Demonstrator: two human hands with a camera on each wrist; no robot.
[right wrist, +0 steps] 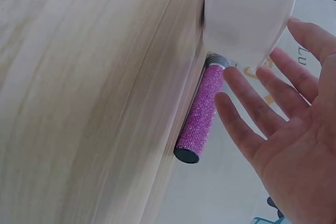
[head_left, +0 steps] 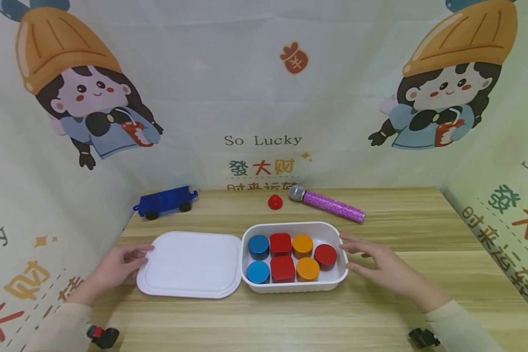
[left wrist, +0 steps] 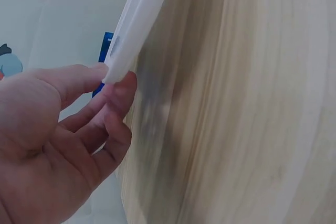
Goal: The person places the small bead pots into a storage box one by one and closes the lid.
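Note:
A white rectangular lid (head_left: 189,265) with rounded corners lies left of a white plastic box (head_left: 294,288). My left hand (head_left: 122,264) pinches the lid's left edge, the thumb above and fingertips below, as the left wrist view shows (left wrist: 79,124). Inside the box sit several blocks: blue round ones (head_left: 258,272), red squarish ones (head_left: 282,269), orange round ones (head_left: 307,269) and one red round block (head_left: 325,256). At the box's right end is my right hand (head_left: 378,264), its fingers spread and fairly straight. The fingertips are at the box wall (right wrist: 247,19); firm contact cannot be made out.
Along the back of the wooden table (head_left: 264,322) lie a blue toy wagon (head_left: 167,201), a small red piece (head_left: 275,202) and a glittery purple microphone (head_left: 334,206). A printed cloth (head_left: 255,98) hangs behind and at both sides.

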